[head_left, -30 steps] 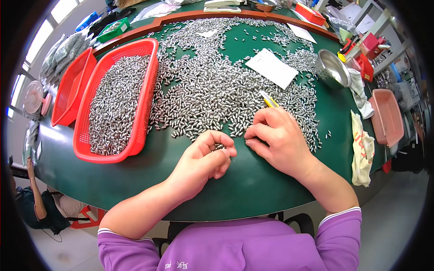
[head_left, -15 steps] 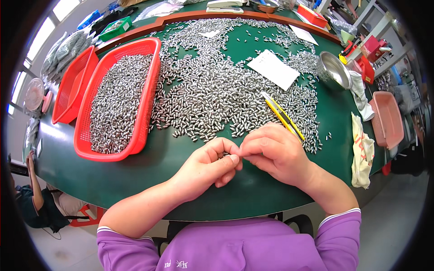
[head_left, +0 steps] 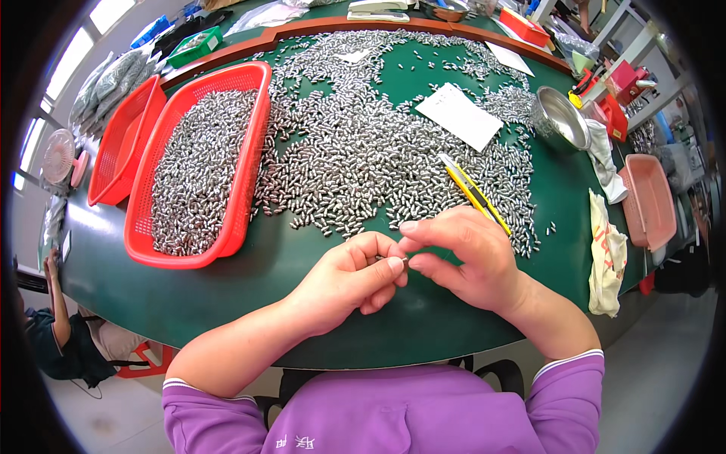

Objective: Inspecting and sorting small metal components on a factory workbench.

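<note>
My left hand and my right hand meet over the near part of the green table, fingertips touching. Between them they pinch a small silver metal piece, mostly hidden by the fingers. Just beyond the hands spreads a wide heap of small silver metal pieces. A yellow utility knife lies on the table behind my right hand. A red basket filled with the same silver pieces stands to the left.
A second red basket stands empty at the far left. A white paper sheet, a steel bowl, a pink tray and a cloth lie to the right. Another person sits low at the left.
My right hand has lifted off the pile and drawn back toward me, uncovering the yellow knife. Both hands have come together, fingertips now closed on one small piece.
</note>
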Demonstrator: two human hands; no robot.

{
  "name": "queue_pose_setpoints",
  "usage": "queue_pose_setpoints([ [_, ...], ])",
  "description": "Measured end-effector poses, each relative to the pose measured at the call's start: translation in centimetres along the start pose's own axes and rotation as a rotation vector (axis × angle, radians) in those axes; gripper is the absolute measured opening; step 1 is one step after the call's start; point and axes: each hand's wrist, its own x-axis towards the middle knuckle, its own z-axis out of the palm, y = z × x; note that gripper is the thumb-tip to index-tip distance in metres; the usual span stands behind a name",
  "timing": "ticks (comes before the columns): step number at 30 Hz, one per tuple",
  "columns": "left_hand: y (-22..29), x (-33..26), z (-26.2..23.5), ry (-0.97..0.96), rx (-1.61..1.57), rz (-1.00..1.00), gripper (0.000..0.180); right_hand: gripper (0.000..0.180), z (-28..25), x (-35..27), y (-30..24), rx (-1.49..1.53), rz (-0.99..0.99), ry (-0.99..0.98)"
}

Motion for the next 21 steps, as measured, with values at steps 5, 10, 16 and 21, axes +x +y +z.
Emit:
queue_pose_setpoints([
  [5,-0.3,0.1,-0.2,-0.018,-0.099,0.017,0.016,0.027,-0.4,0.1,0.4,-0.088,-0.073,-0.019],
  [10,-0.3,0.1,-0.2,-0.025,-0.161,0.084,0.013,0.019,-0.5,0.0,0.7,-0.135,0.007,-0.051],
  [16,-0.3,0.3,-0.4,0.064,-0.236,0.161,0.011,0.022,-0.2,-0.5,1.8,-0.312,0.118,-0.165],
  [21,-0.2,0.3,-0.4,0.1,-0.277,0.154,0.014,0.019,-0.2,-0.8,1.8,-0.38,0.135,-0.168],
])
